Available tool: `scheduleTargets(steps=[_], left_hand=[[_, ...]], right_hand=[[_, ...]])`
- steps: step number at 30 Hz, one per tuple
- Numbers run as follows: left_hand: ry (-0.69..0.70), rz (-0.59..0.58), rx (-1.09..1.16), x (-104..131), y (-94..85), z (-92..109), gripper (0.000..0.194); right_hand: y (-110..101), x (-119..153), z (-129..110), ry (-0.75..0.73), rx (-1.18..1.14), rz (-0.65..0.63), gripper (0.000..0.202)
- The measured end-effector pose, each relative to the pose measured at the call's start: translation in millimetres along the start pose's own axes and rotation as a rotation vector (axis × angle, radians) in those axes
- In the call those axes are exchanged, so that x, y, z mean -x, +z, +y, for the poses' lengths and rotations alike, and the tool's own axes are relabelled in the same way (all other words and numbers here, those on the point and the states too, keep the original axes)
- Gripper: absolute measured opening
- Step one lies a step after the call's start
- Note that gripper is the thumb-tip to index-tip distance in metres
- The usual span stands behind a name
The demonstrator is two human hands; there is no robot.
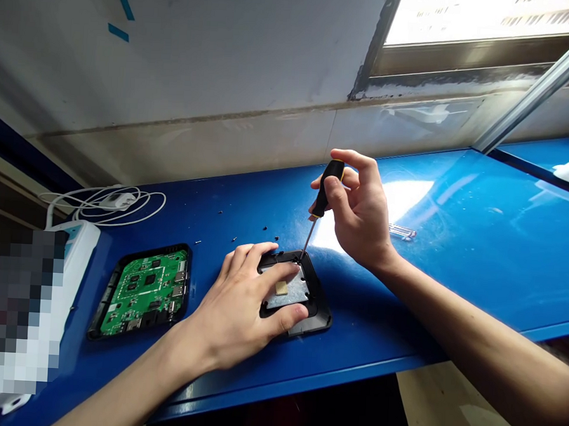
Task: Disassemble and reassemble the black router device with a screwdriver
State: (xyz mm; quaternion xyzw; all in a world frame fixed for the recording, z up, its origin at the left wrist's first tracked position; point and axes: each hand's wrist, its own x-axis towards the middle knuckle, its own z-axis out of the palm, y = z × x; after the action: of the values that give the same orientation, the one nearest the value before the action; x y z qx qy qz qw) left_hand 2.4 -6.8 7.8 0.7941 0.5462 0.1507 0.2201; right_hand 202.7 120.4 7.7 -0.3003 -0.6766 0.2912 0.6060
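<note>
My right hand (358,210) is closed round the black and yellow handle of a screwdriver (332,180). The shaft slants down, and its tip meets the upper edge of a black plastic cover (324,317). A silvery metal plate (292,297) with a small beige pad (281,288) lies inside that cover. Across the cover rests my left hand (249,294), fingers spread, its index fingertip close to the screwdriver tip and its thumb on the lower part. The left hand hides the cover's left side.
Left of the cover lies a black case half with a green circuit board (142,288). Small screws (265,228) are scattered behind. A white cable (158,200) with an adapter and a white device (80,247) sit far left. Clear-handled bits (402,231) lie right on the blue table (478,248).
</note>
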Motion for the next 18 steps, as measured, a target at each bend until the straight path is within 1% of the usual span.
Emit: scheduleTargets(steps=[3, 6, 12, 18], left_hand=[[0.002, 0.013, 0.003, -1.0, 0.4, 0.6, 0.051], [0.003, 0.009, 0.011, -2.3, 0.1, 0.8, 0.048], [0.005, 0.032, 0.046, -3.2, -1.3, 0.4, 0.039], [0.024, 0.065, 0.056, -5.1, 0.4, -1.3, 0.038]], right_hand=[[-0.3, -0.3, -1.3, 0.002, -0.045, -0.020, 0.031], [-0.6, 0.1, -4.2, -0.034, -0.060, -0.039, 0.030], [0.6, 4.8, -16.0, -0.238, -0.010, -0.081, 0.031], [2.2, 11.0, -27.0, -0.330, 0.021, -0.099, 0.038]])
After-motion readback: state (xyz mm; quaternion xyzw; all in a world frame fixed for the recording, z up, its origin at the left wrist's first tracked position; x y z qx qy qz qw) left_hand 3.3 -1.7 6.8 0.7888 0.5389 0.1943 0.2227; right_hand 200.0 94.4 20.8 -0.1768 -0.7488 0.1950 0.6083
